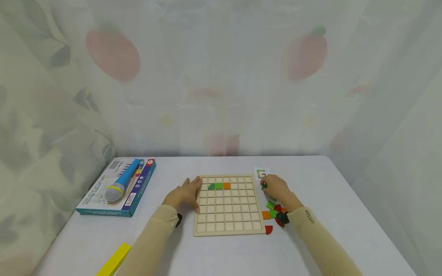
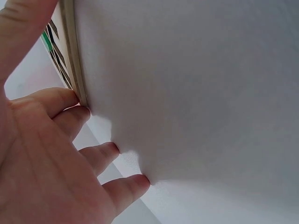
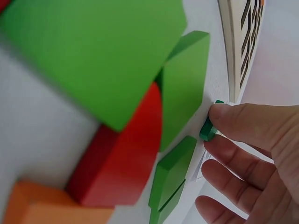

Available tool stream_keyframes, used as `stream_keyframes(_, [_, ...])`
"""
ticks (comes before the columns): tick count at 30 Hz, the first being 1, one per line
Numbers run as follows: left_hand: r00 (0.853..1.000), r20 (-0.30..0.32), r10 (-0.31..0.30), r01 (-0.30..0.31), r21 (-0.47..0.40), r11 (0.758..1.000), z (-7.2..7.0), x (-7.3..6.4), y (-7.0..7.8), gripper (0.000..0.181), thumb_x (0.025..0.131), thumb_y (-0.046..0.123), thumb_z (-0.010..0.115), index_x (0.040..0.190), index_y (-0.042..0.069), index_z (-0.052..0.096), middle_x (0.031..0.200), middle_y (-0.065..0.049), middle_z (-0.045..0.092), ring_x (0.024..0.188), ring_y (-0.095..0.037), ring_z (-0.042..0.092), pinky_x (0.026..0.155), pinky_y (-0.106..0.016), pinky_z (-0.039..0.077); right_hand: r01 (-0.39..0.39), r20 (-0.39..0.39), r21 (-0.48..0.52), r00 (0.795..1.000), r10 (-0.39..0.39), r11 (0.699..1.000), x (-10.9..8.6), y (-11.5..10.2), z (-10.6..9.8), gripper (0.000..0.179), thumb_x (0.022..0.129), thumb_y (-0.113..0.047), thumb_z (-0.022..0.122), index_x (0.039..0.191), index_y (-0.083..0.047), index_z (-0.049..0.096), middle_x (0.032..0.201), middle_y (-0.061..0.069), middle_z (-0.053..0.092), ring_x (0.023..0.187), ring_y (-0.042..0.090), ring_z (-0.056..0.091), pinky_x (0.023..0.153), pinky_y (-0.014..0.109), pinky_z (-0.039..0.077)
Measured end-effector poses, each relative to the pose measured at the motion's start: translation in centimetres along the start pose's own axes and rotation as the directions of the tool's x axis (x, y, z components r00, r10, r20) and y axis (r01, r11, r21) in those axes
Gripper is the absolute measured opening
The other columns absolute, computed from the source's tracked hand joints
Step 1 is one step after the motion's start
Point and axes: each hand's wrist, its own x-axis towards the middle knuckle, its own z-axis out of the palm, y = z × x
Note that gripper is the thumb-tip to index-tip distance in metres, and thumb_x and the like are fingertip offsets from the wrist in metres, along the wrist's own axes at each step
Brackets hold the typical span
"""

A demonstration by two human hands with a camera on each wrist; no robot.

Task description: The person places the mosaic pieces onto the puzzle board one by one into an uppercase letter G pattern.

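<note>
A wooden grid board point(image 1: 229, 233) lies on the white table. Three tiles sit in its upper row: a darker green one with a curved side point(image 1: 211, 186), a light green square point(image 1: 219, 186) and an orange square point(image 1: 226, 186). My left hand point(image 1: 184, 193) rests at the board's left edge, fingers spread, fingertips touching the rim and the table. Right of the board, my right hand point(image 1: 276, 188) pinches a small dark green tile point(image 3: 208, 129) between thumb and index finger, just by a printed pattern card point(image 1: 260, 172). Its exact shape is partly hidden by the fingers.
Loose tiles lie right of the board, partly under my right wrist: green point(image 1: 271, 205), orange point(image 1: 266, 215) and red point(image 1: 269, 229). A boxed set point(image 1: 93, 199) with a blue toy microphone point(image 1: 126, 174) on it stands at the left. A yellow bar point(image 1: 114, 260) lies near the front left.
</note>
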Motion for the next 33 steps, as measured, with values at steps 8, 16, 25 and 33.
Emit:
stream_keyframes(8, [1.0,0.0,0.009,-0.009,-0.005,1.0,0.0,0.1,-0.1,0.123,0.048,0.031,0.087,0.148,0.009,0.018,0.155,-0.009,0.007,0.137,-0.044,0.001,0.101,-0.069,0.013,0.003,-0.008,-0.011,1.0,-0.003,1.0,0.4,-0.2,0.1,0.022,0.08,-0.011,0.068,0.102,-0.006,0.068,0.1,0.007,0.065,0.09,0.021,0.059,0.081,0.041,0.05])
stream_keyframes(16, [1.0,-0.006,0.007,-0.007,-0.023,1.0,0.3,0.3,-0.3,0.124,0.048,0.031,0.088,0.148,0.01,0.018,0.155,-0.008,0.007,0.138,-0.043,0.0,0.102,-0.068,0.011,0.09,-0.081,0.018,0.993,-0.088,0.996,1.3,-2.1,-0.5,0.024,0.078,-0.008,0.07,0.102,-0.004,0.068,0.092,0.006,0.064,0.084,0.019,0.058,0.075,0.037,0.051])
stream_keyframes(25, [1.0,-0.002,0.013,-0.013,-0.019,1.0,0.2,0.2,-0.3,0.123,0.049,0.031,0.087,0.148,0.01,0.018,0.155,-0.008,0.007,0.138,-0.043,0.001,0.101,-0.069,0.011,0.2,-0.022,0.004,0.98,-0.2,0.98,3.2,-7.3,-0.1,0.027,0.081,-0.011,0.069,0.108,-0.007,0.067,0.092,0.004,0.061,0.081,0.015,0.056,0.064,0.028,0.05])
stream_keyframes(33, [1.0,-0.011,0.021,-0.021,-0.012,1.0,0.2,0.2,-0.3,0.122,0.049,0.03,0.088,0.147,0.008,0.019,0.154,-0.01,0.009,0.137,-0.045,0.002,0.099,-0.071,0.013,0.26,0.032,0.002,0.965,-0.26,0.966,3.4,-9.3,1.0,0.022,0.081,-0.009,0.07,0.102,-0.007,0.068,0.091,0.003,0.062,0.084,0.017,0.057,0.067,0.03,0.05])
